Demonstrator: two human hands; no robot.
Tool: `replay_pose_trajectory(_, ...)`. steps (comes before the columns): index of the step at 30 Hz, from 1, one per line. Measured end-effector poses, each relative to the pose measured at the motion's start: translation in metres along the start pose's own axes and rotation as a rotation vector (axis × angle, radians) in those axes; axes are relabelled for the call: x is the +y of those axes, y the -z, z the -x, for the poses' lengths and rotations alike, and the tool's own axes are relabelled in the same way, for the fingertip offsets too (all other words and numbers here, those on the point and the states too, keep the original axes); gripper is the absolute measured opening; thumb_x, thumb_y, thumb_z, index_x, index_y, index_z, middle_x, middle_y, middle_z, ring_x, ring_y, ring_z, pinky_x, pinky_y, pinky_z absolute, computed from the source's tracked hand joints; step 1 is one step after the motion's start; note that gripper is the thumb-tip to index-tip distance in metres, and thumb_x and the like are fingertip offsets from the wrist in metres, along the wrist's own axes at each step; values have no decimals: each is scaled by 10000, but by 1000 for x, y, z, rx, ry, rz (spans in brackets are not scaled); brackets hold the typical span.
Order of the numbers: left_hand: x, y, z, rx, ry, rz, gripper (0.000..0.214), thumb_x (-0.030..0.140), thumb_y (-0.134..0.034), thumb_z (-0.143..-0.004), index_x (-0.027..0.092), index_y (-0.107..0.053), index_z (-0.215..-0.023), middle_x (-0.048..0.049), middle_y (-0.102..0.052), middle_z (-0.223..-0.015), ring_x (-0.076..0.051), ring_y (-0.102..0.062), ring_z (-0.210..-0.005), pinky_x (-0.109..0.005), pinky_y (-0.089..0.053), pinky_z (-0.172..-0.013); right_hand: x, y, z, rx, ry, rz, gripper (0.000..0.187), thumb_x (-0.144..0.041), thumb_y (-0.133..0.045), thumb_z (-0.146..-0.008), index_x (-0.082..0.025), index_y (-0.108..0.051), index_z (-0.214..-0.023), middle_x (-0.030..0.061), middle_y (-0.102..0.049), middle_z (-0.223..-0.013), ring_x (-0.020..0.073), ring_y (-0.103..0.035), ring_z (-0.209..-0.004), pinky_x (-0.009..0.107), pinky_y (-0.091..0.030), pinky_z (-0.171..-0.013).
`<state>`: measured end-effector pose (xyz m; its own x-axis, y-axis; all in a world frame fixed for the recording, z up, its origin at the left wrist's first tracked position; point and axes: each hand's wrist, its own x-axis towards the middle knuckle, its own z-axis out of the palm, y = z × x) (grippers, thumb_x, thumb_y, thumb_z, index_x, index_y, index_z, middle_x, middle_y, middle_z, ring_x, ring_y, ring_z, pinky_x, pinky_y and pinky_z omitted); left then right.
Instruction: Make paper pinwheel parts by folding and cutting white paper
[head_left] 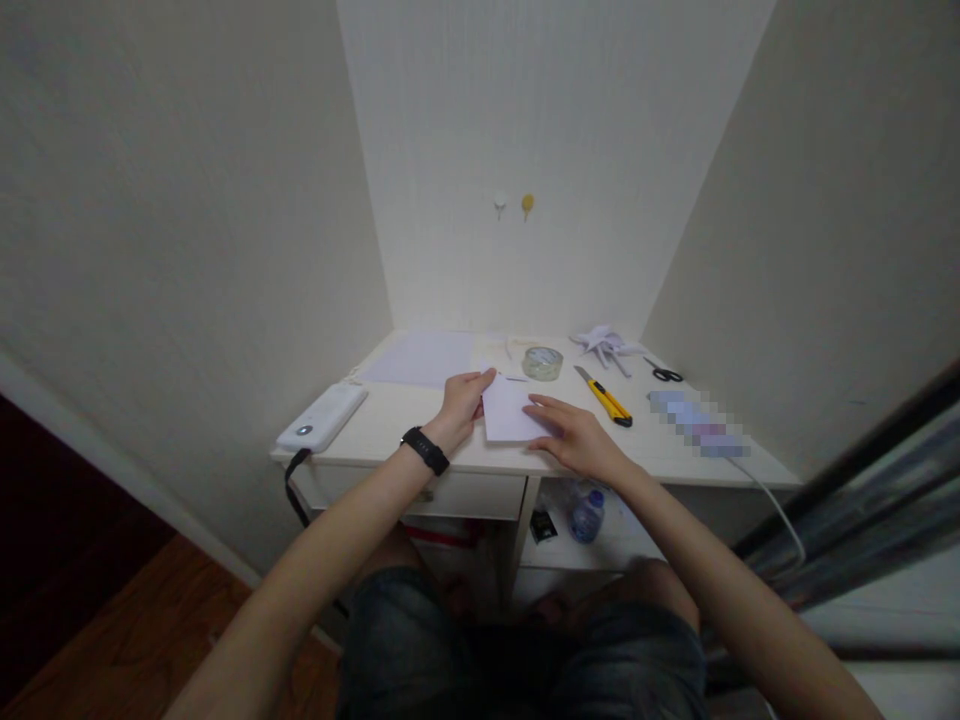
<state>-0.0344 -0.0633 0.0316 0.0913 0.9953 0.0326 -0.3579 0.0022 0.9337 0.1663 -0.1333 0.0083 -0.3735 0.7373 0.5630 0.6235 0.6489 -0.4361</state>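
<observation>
Past bare forearms (337, 545), holding a small white paper (511, 415) at its edges

Pinches the left edge near the far corner with the left hand (461, 405), thumb uppermost, fingers narrowed below; rests the parted fingers of the right hand (574, 435) along the right edge, too dim to tell how firmly. Placed over the front of the white desk (397, 410), short of the clear tape roll (542, 364) and left of the yellow cutter (607, 402); cannot tell whether single or folded. Looks nearly weightless, likely firm enough to lie flat over so short a span, yet easy to crease under a hard pinch. Should slip little against dry skin. Best taken lightly by opposite edges, away from corners prone to bending.
</observation>
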Motion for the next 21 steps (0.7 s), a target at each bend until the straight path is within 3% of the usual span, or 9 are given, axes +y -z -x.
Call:
replay_pose_trajectory(4,-1,3,4,-99,35,52,368,469,-792,-743,130,-665,-814,-61,-705,-758,-146,-630,-640,-272,-506,-619,8,-4,0,59,-85,-84,513,-303,-839,-689,-225,-731,-1185,133,-639,-1351,332,-595,-1261,507,-422,-1113)
replay_pose_trajectory(7,-4,6,12,-276,74,151,472,569,-754,-755,130,-675,-905,-112,-729,-882,-208,-677,-820,-315,-541,-741,11,-7,2,113,-238,-227,521,-315,-840,-667,-214,-734,-1167,121,-689,-1279,307,-648,-1171,477,-471,-1057)
replay_pose_trajectory(11,-11,9,30,-468,123,197,496,519,-797,-737,157,-662,-1048,-124,-708,-1065,-251,-664,-1001,-408,-534,-900,13,-16,5,133,-444,-495,585,-365,-847,-627,-198,-719,-1174,111,-748,-1148,280,-706,-1003,453,-532,-950)
replay_pose_trajectory(15,-16,6,42,-481,74,99,512,375,-832,-744,183,-621,-1170,-141,-652,-1219,-257,-641,-1106,-457,-494,-991,13,-21,6,184,-518,-753,619,-382,-868,-582,-192,-716,-1151,122,-740,-1166,291,-705,-1041,448,-534,-962)
replay_pose_trajectory(21,-18,2,42,-510,48,94,579,404,-824,-751,182,-595,-1234,-202,-591,-1330,-334,-591,-1214,-538,-488,-1001,10,-23,6,225,-560,-828,610,-390,-889,-558,-196,-721,-1111,119,-755,-1124,298,-705,-1053,467,-518,-995)
